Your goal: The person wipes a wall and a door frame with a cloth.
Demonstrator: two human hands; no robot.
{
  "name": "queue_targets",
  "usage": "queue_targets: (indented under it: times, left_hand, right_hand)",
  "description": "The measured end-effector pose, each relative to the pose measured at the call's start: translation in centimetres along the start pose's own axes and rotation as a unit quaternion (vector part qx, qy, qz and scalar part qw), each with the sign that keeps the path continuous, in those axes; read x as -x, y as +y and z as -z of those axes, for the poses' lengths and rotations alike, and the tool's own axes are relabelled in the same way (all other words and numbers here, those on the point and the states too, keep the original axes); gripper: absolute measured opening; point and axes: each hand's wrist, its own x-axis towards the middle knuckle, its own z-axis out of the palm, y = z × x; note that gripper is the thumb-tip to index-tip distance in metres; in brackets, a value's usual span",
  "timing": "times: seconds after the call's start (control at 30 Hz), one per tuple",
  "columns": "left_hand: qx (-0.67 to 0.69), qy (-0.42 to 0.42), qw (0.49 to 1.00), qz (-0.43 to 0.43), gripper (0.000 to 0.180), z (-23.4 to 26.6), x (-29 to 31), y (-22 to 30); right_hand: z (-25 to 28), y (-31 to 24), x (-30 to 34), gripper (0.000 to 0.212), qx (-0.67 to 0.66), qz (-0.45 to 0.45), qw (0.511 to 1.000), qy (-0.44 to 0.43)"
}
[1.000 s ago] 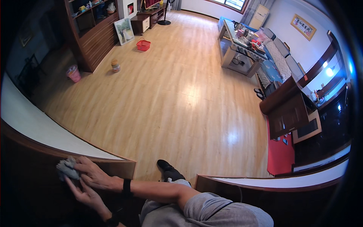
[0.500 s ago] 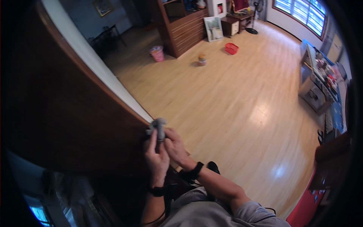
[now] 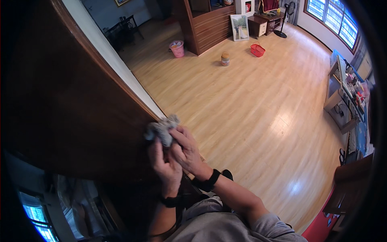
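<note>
A crumpled grey cloth (image 3: 162, 132) is bunched between my two hands, near the edge of a dark brown wooden door (image 3: 92, 117). My left hand (image 3: 166, 166) grips it from below, with a finger pointing up along it. From the right, my right hand (image 3: 186, 151) pinches the cloth with bent fingers. The two hands touch each other at the thumbs. Part of the cloth is hidden behind the fingers, and I cannot tell whether it touches the door.
On the wooden floor (image 3: 242, 105) stand a jar (image 3: 225, 59), a red basket (image 3: 257, 50) and a pink bucket (image 3: 177, 49). Farther back are a brown cabinet (image 3: 211, 32), a framed picture (image 3: 240, 28) and a standing fan (image 3: 281, 33). A cluttered desk (image 3: 342, 107) lines the right side.
The cloth has spread from a narrow bundle into a wider crumple, and my fingers have shifted on it. The room has slid slightly right and up in view.
</note>
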Motion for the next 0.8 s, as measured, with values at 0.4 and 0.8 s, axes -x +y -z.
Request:
queue_targets:
  times: [0.4,0.8]
  left_hand:
    - [0.015,0.045,0.999,-0.009,0.045,1.4,-1.2,3.6]
    - [-0.012,-0.037,0.997,0.065,0.047,-0.5,5.3,-3.5]
  right_hand:
    - [0.3,-3.2,-0.9,0.035,-0.024,-0.024,0.999,-0.002]
    - [0.7,3.0,5.1,0.028,0.049,-0.143,0.988,-0.025]
